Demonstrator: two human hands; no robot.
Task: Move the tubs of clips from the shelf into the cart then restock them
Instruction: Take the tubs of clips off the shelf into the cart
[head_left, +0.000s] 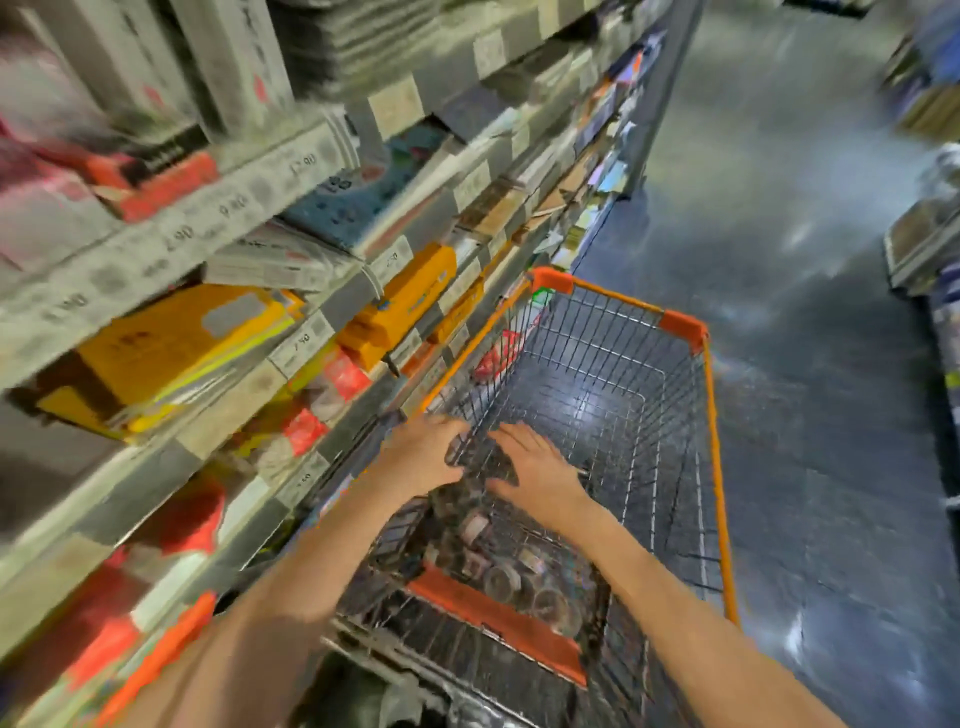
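The view is blurred by motion. Both my hands are inside the near end of the wire cart (718, 467), which has an orange rim. Between them is a small cluster of clear tubs of dark clips (480, 460). My left hand (423, 452) grips the cluster from the left with curled fingers. From the right, my right hand (543, 467) holds it with fingers over the top and thumb below. Several more round clear tubs (501, 569) lie in the cart below my hands, close to the orange handle bar (493, 618).
Stationery shelves (218, 332) run along the left, packed with yellow, red and white packs behind price strips, touching the cart's left side. The far half of the cart basket (597, 384) holds nothing. Dark shiny aisle floor (810, 364) lies to the right, with other displays (924, 249) at the far right.
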